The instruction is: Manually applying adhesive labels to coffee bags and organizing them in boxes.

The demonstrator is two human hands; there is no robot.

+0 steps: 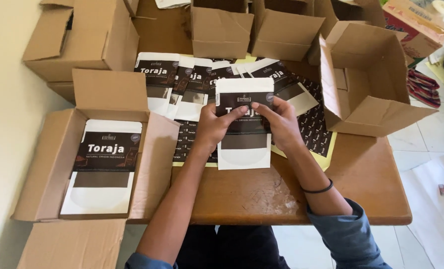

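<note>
A flat white pouch with a dark label and a clear window [244, 149] is held over the brown wooden table [361, 194]. My left hand [213, 127] grips its left side, thumb across the dark label. My right hand [280, 121] grips its right side, thumb also on the label. Behind the hands, several more pouches of the same kind [182, 82] lie fanned out in a row. Under them are yellow-backed sheets of dark stickers [317, 130].
An open cardboard box [48, 164] at the left holds a stack of the same pouches [102, 167]. Another open box [376, 94] lies on its side at the right. More cardboard boxes [222, 30] stand along the back. White tile floor [426, 144] shows at right.
</note>
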